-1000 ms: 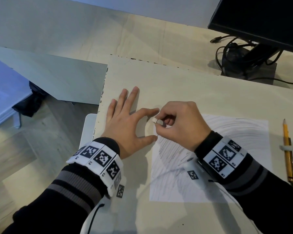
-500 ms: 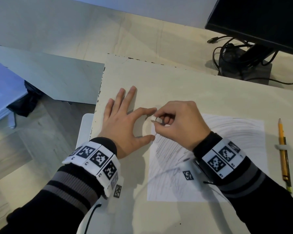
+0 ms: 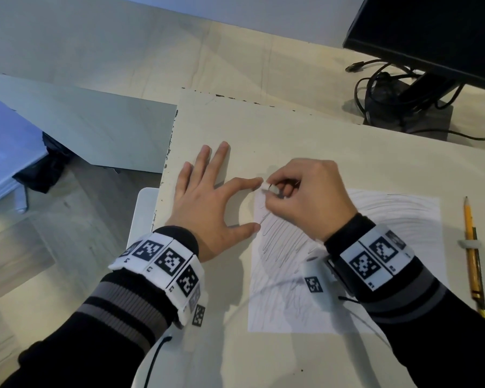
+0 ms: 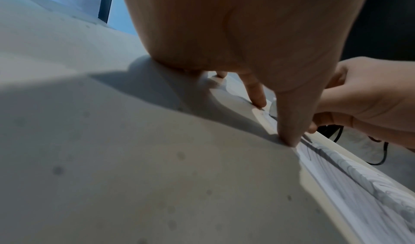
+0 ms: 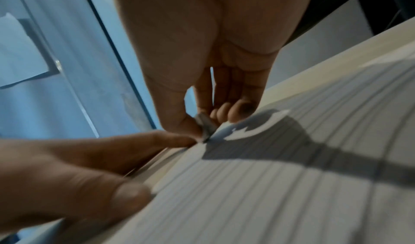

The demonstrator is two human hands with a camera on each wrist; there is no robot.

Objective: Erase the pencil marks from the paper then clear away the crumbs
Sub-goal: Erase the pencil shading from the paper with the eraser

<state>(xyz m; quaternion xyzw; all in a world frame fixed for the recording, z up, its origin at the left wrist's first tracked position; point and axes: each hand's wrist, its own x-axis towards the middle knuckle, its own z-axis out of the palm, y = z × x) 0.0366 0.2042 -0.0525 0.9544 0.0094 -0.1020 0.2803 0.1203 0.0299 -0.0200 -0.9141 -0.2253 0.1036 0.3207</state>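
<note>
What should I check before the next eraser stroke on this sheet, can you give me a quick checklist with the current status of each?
1. Eraser gripped: ok, the right hand pinches it at the paper's far left corner.
2. Paper held down: ok, the left hand lies flat with thumb and forefinger on the sheet's left edge.
3. Eraser touching the sheet: ok, the right wrist view shows its tip on the paper.
4. Pencil marks left: not ok, lines cover most of the sheet.
5. Crumbs to clear: cannot tell, none are distinguishable.
6. Pencil out of the way: ok, it lies right of the sheet, apart from it.
</note>
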